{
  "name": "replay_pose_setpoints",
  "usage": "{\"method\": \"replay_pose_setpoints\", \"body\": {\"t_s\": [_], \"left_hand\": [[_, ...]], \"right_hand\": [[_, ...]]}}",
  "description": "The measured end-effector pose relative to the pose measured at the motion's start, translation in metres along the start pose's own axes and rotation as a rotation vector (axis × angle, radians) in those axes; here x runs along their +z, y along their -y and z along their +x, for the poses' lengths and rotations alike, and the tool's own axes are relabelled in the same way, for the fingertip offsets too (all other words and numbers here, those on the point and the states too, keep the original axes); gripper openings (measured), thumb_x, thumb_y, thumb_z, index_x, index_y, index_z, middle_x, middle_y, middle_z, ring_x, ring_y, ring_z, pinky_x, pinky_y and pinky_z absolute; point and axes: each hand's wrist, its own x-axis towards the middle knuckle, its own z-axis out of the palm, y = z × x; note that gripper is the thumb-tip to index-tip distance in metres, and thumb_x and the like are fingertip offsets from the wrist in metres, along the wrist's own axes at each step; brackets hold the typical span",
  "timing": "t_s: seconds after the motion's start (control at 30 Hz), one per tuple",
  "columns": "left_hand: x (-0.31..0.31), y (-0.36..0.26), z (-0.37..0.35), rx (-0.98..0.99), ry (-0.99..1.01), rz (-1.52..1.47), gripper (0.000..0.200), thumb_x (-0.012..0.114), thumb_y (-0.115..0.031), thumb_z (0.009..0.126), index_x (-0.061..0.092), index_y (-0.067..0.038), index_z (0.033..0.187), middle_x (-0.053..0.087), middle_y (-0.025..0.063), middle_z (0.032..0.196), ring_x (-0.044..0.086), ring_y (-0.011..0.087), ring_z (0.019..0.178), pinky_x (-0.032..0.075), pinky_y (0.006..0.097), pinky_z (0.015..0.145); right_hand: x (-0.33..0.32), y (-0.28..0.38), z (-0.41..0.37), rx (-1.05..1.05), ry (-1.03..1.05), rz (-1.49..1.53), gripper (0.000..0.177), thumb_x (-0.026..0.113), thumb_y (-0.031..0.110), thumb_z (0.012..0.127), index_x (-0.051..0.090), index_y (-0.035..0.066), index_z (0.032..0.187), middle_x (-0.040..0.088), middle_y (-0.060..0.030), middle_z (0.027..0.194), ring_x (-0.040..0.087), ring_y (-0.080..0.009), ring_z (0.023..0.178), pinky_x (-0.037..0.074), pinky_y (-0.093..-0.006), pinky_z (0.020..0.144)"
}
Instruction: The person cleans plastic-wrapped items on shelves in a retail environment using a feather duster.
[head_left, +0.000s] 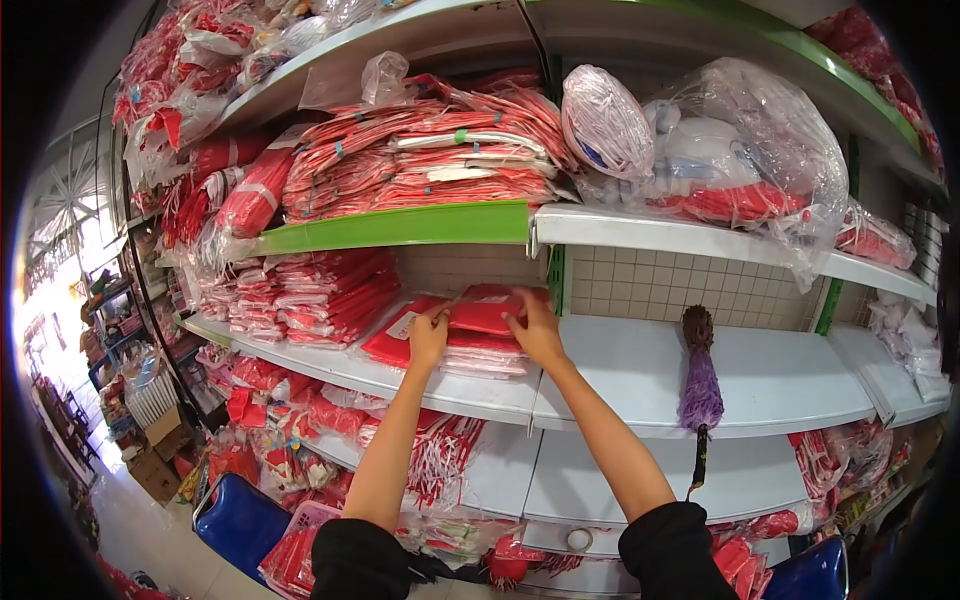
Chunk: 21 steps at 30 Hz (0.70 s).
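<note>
On the middle shelf, a stack of flat red packets (482, 354) in clear plastic stands between my two hands. My left hand (430, 336) is closed at the left edge of the top red packet (482, 316), its fingertips partly hidden. At the right edge of that packet is my right hand (537, 330), thumb on its near side and fingers slightly blurred over its far side. Another red packet with a white label (392, 347) lies tilted under and beside my left hand. Further left, taller piles of plastic-wrapped red packets (325, 300) fill the shelf.
A purple feather duster (703, 385) lies on the right shelf (790, 375), its handle over the front edge. Above, the green-edged shelf (400, 228) holds stacked red packets. Clear bags (745, 140) bulge at upper right. Blue chairs (240, 525) stand low on both sides.
</note>
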Motion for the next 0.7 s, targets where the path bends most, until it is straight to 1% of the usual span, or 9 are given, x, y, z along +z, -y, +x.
{"method": "replay_pose_setpoints", "body": {"t_s": [0.07,0.1,0.2,0.23,0.3,0.37,0.5,0.6,0.7], "left_hand": [[0.016,0.018,-0.003,0.104,-0.109,0.186,0.024,0.054,-0.023,0.085,0.066,-0.007,0.099,0.061,0.0106,0.097,0.055,0.0263,0.086,0.042,0.038,0.076],[0.021,0.024,-0.008,0.156,-0.163,0.28,0.024,0.054,-0.026,0.084,0.068,-0.008,0.094,0.061,0.0111,0.1,0.054,0.0282,0.092,0.04,0.0406,0.08],[0.023,-0.008,-0.032,0.111,-0.242,0.231,0.025,0.054,-0.029,0.085,0.068,-0.01,0.092,0.059,0.0086,0.105,0.048,0.0248,0.103,0.033,0.0409,0.085],[0.021,-0.014,-0.041,0.134,-0.216,0.197,0.026,0.053,-0.031,0.085,0.067,-0.011,0.097,0.058,0.0088,0.107,0.048,0.0245,0.102,0.031,0.0394,0.086],[0.023,-0.016,-0.05,0.217,-0.241,0.267,0.028,0.053,-0.031,0.085,0.065,-0.01,0.101,0.057,0.0079,0.109,0.047,0.0239,0.104,0.03,0.0393,0.088],[0.02,-0.019,-0.051,0.252,-0.231,0.292,0.032,0.054,-0.031,0.085,0.061,-0.009,0.107,0.055,0.0078,0.112,0.046,0.0236,0.105,0.028,0.0391,0.09],[0.022,-0.017,-0.053,0.253,-0.267,0.358,0.034,0.054,-0.032,0.084,0.061,-0.008,0.107,0.055,0.0111,0.106,0.047,0.0242,0.101,0.029,0.0404,0.089],[0.024,-0.015,-0.052,0.214,-0.251,0.366,0.033,0.054,-0.03,0.083,0.06,-0.007,0.105,0.055,0.0125,0.103,0.047,0.0255,0.098,0.029,0.0413,0.089],[0.025,-0.013,-0.053,0.209,-0.268,0.337,0.031,0.053,-0.027,0.083,0.06,-0.006,0.105,0.055,0.0136,0.102,0.047,0.0265,0.098,0.029,0.0412,0.089]], "right_hand": [[0.006,0.0,-0.016,-0.149,0.0,-0.32,0.044,0.059,0.041,0.08,0.06,0.007,0.108,0.054,-0.0137,0.1,0.046,-0.028,0.099,0.034,-0.0441,0.085],[0.007,0.001,-0.024,-0.117,0.065,-0.255,0.042,0.059,0.045,0.078,0.064,0.01,0.101,0.051,-0.0133,0.106,0.038,-0.0286,0.109,0.028,-0.0464,0.086],[0.002,0.007,-0.033,-0.155,-0.006,-0.315,0.038,0.059,0.042,0.079,0.065,0.012,0.102,0.052,-0.0107,0.107,0.041,-0.0262,0.107,0.029,-0.0424,0.084],[0.002,0.006,-0.034,-0.17,-0.008,-0.282,0.036,0.059,0.041,0.079,0.065,0.012,0.1,0.053,-0.0097,0.106,0.042,-0.0252,0.107,0.029,-0.0421,0.084],[0.001,0.003,-0.033,-0.201,-0.013,-0.216,0.033,0.06,0.038,0.078,0.065,0.012,0.098,0.055,-0.0079,0.104,0.044,-0.0234,0.106,0.028,-0.0417,0.084],[0.001,0.0,-0.029,-0.172,0.01,-0.2,0.03,0.061,0.036,0.076,0.065,0.012,0.094,0.057,-0.008,0.101,0.045,-0.0239,0.104,0.028,-0.0446,0.086],[0.0,-0.003,-0.029,-0.102,0.071,-0.101,0.025,0.062,0.031,0.075,0.064,0.011,0.09,0.059,-0.0084,0.097,0.05,-0.0251,0.098,0.03,-0.0464,0.087],[0.003,-0.005,-0.03,-0.176,0.044,-0.096,0.024,0.061,0.03,0.077,0.063,0.01,0.09,0.059,-0.0085,0.097,0.051,-0.0263,0.096,0.031,-0.0474,0.087],[-0.002,0.001,-0.029,-0.181,0.077,-0.096,0.025,0.06,0.03,0.078,0.063,0.01,0.091,0.058,-0.009,0.097,0.05,-0.0269,0.098,0.031,-0.049,0.089]]}}
